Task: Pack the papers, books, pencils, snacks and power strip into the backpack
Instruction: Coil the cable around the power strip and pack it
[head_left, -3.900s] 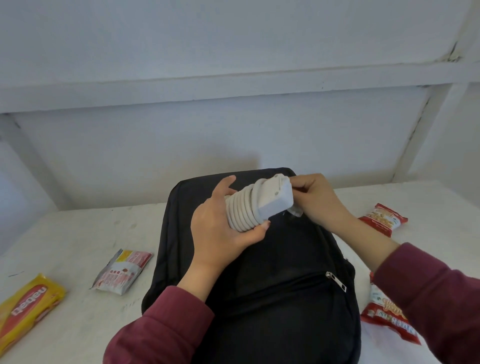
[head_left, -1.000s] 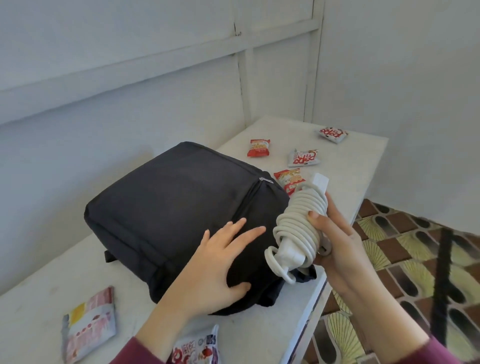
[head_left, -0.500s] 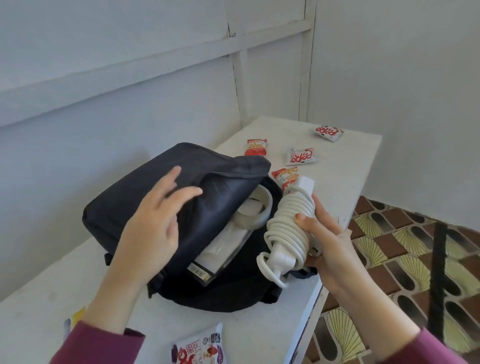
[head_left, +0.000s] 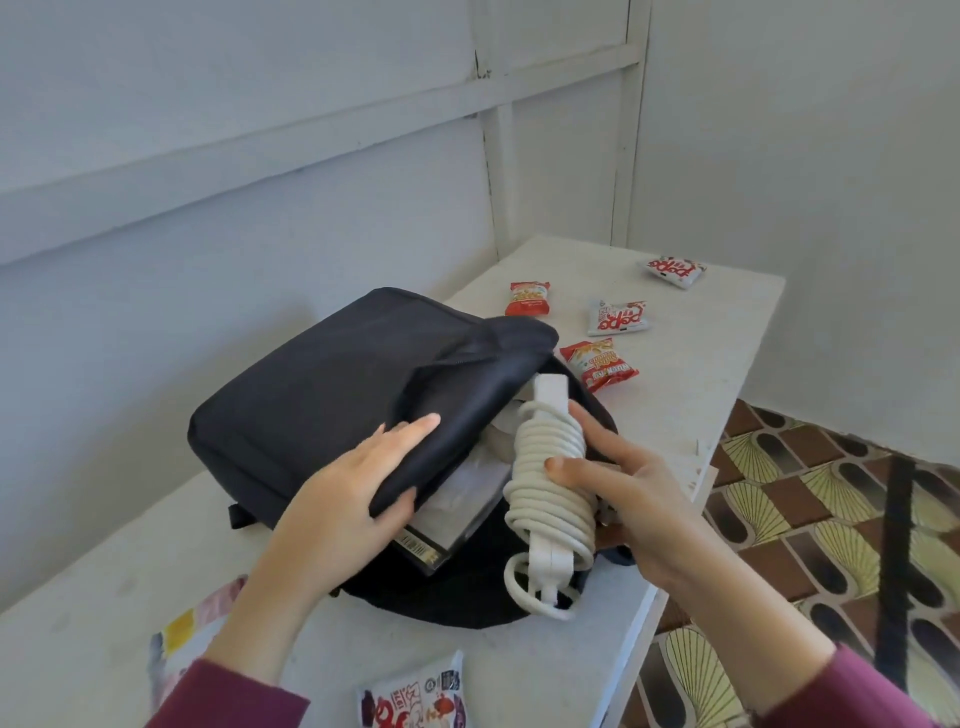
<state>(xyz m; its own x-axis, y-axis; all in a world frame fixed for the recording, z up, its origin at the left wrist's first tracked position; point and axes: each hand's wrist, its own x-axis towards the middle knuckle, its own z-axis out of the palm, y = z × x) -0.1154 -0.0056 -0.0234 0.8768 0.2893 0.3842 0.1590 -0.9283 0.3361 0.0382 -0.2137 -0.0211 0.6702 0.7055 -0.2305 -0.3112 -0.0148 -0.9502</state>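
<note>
— Gripping the power strip (head_left: 550, 493), our right hand (head_left: 639, 499) has it over the open backpack (head_left: 311, 405)?
— Yes. Our left hand (head_left: 353, 493) grasps the lifted flap. The backpack lies on a white table (head_left: 701, 374) by a white wall, with snack packets (head_left: 600, 364) around it. Inside we see a book (head_left: 441, 538) and papers (head_left: 467, 483).

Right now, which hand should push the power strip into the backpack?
Right. The right hand grips the cord-wrapped power strip at the opening of the backpack, while the left hand holds the flap up.
</note>
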